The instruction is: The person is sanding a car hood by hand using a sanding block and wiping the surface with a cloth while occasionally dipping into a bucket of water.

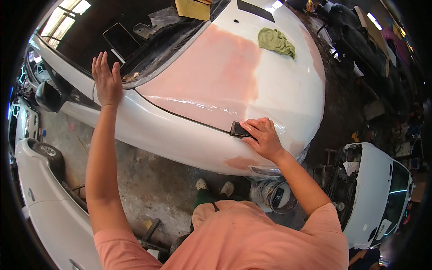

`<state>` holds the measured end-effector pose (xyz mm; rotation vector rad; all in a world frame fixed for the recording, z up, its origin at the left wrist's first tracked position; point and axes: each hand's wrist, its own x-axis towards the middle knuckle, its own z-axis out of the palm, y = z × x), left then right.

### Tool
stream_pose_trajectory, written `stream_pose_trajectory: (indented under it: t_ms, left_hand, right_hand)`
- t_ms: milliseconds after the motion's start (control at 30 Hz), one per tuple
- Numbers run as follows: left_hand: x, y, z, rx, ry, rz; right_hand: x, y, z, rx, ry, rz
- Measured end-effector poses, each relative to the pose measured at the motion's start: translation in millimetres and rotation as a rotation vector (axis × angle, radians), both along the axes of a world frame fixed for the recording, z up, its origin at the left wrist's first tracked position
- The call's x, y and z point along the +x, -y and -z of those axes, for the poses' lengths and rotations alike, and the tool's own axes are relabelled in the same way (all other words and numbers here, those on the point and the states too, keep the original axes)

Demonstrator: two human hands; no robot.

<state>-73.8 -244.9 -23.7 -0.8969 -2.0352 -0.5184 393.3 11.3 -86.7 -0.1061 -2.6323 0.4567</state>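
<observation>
My right hand (264,137) grips a black sanding block (240,130) and presses it on the white car hood (288,85), close to the seam with the fender. A wide pink filler patch (216,72) covers the hood's windshield side, with a wet sheen along its near edge. My left hand (107,81) rests flat with fingers spread at the base of the windshield pillar, holding nothing. Across the hood lies a crumpled green cloth (276,42). Another pink patch (241,162) shows on the fender near the headlight.
A bucket (281,197) stands on the floor by the front of the car, near my feet. White cars flank me, one at left (49,211) and one at right (375,193). A phone (121,41) and a yellow box (192,9) lie on the windshield. Dark clutter fills the far right.
</observation>
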Motion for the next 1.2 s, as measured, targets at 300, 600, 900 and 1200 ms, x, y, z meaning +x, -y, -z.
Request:
stream_pose_trajectory:
  t_ms: [300, 600, 900, 1200]
  left_hand:
    - [-13, -6, 5, -0.071, -0.033, -0.011]
    - [-2, 1, 4, -0.007, 0.021, 0.001]
    - [-19, 18, 8, -0.129, -0.098, -0.054]
    - [-5, -7, 1, -0.043, 0.009, 0.026]
  right_hand:
    - [-124, 73, -32, -0.003, -0.024, 0.01]
    - [-39, 28, -3, -0.028, -0.036, -0.023]
    - [-82, 57, 0, 0.075, -0.092, 0.004]
    - [-107, 55, -9, 0.001, -0.109, -0.046]
